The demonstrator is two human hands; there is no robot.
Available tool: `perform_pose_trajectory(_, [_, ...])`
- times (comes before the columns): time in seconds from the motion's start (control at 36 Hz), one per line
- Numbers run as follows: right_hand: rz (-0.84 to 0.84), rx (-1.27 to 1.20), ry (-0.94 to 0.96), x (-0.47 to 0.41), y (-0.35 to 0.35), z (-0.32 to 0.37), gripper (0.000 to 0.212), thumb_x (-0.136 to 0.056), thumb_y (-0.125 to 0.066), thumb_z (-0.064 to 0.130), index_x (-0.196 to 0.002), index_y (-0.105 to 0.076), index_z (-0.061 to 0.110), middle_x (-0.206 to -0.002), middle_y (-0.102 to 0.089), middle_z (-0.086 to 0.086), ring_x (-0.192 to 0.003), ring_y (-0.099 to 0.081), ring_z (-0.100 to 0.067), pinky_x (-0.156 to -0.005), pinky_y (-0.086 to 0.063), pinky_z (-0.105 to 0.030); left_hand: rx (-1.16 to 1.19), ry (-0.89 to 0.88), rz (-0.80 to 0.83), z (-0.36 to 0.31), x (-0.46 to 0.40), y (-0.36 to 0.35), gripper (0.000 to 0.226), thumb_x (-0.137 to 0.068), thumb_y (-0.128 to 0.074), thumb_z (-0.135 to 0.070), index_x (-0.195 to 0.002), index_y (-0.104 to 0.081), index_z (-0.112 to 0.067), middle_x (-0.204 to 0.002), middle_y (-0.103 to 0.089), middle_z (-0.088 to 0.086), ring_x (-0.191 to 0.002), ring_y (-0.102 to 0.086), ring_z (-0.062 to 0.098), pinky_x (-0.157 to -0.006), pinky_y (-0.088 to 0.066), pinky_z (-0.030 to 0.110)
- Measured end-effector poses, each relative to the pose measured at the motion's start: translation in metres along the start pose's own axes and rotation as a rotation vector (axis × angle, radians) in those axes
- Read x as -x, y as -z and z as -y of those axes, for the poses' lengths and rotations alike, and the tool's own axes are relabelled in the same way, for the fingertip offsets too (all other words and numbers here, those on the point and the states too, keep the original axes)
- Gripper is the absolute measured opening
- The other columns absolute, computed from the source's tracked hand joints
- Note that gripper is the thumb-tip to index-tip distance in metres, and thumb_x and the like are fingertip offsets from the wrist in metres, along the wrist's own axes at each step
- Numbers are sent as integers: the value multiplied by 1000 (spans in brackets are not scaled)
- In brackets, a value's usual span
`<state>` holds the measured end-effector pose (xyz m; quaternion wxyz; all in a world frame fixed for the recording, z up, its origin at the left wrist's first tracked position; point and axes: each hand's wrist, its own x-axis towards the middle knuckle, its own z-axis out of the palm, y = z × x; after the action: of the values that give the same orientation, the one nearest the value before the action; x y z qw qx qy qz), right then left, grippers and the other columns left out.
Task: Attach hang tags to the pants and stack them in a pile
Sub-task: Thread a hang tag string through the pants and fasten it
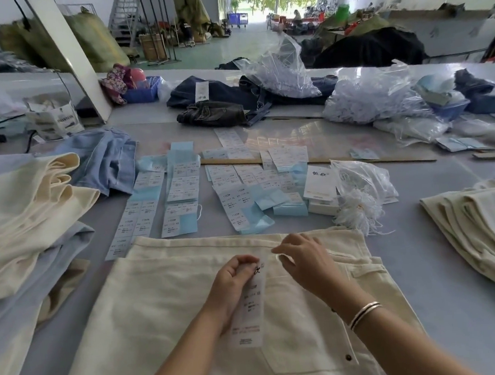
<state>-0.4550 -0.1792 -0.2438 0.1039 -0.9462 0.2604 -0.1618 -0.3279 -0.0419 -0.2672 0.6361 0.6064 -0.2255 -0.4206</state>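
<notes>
1. Step in hand, by my read: you're tagging the cream pants lying flat at bottom center of the frame, waistband toward the top.
2. Your left hand is curling its fingers round the top end of the hang tag, pinching it just below the waistband; the rest of the tag is lying down the fabric toward you.
3. Your right hand is working just right of the tag top, fingertips pinched together at the waistband. It looks like it's handling a thin white loop, but that's too small to confirm, so I can't tell what it's actually gripping.
4. Next move likely calls for threading the string through the tag hole and a belt loop, then cinching it. Keep the tag pinned so the hole isn't drifting.
5. Supplies are sitting above the pants: tag sheets at center, white strings in a plastic bag at center right.
6. For stacking, 2 cream piles are showing: cream pile at left and folded stack at right. I can't tell which is the finished pile.
</notes>
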Motion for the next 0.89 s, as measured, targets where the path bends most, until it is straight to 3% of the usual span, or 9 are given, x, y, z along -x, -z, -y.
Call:
perform_pose_trajectory(0.11, [82,75,119,-9,-9,-3,28,-97,-49,21,-117,-68,25,-113,-63,2,-103,-56,-22,-91,-41,-34,29,-6,-18,0,1,1,22,-92,-61,-16,-85,-74,-32,-91,-73,-5,-83,-67,11,-75,-51,25])
perform_pose_trajectory(0.22, [148,17,89,-17,-10,-16,25,-97,-51,20,-108,-72,14,-105,-66,-5,-97,-59,-25,-87,-43,-30,54,-8,-22,2,1,0,21,-91,-62,-13,-83,-74,-28,-87,-73,-3,-80,-65,11,-75,-50,27])
perform_pose_trajectory(0.39, [210,15,126,-26,-7,-23,17,-94,-53,29,-103,-68,25,-106,-62,1,-95,-58,-22,-77,-44,-31,29,-20,-16,3,0,-2,13,-91,-62,-12,-89,-70,-22,-85,-72,-3,-77,-65,11,-70,-52,24])
perform_pose_trajectory(0.58, [212,21,118,-25,-11,-25,17,-95,-53,27,-103,-65,18,-110,-58,1,-105,-50,-18,-89,-38,-28,-15,-67,24,5,5,-4,14,-90,-65,-17,-99,-64,-27,-80,-73,-2,-68,-68,13,-60,-53,24])
perform_pose_trajectory(0.64, [60,-134,19,-23,-11,-19,9,-92,-59,20,-95,-65,14,-103,-62,-1,-101,-52,-15,-89,-40,-29,-19,-72,29,5,6,-5,15,-89,-66,-18,-97,-64,-31,-82,-73,-1,-68,-68,14,-60,-54,26])
perform_pose_trajectory(0.67, [-52,-319,-88,-21,-10,-12,3,-90,-62,14,-88,-63,13,-95,-64,-2,-93,-55,-14,-84,-43,-28,-24,-72,34,5,6,-5,16,-90,-66,-19,-96,-64,-33,-82,-73,-1,-68,-68,14,-61,-54,26])
perform_pose_trajectory(0.72, [-199,-771,-350,-17,-9,4,12,-89,-62,8,-79,-59,14,-74,-64,2,-71,-58,-11,-70,-46,-25,-42,-68,49,5,6,-5,17,-89,-66,-22,-98,-64,-37,-86,-73,1,-71,-69,17,-62,-55,29])
perform_pose_trajectory(0.78, [-236,-1088,-506,-12,-13,15,14,-92,-58,8,-78,-57,13,-58,-55,5,-54,-49,-10,-56,-42,-25,-50,-68,59,4,6,-7,19,-89,-67,-22,-100,-63,-37,-90,-72,5,-73,-69,20,-64,-56,32])
perform_pose_trajectory(0.89, [-134,-1159,-488,3,-25,20,10,-92,-61,16,-83,-63,12,-54,-48,9,-48,-37,-6,-45,-32,-18,-11,-54,61,4,7,-7,23,-91,-64,-15,-106,-60,-31,-83,-70,9,-67,-67,21,-58,-54,32])
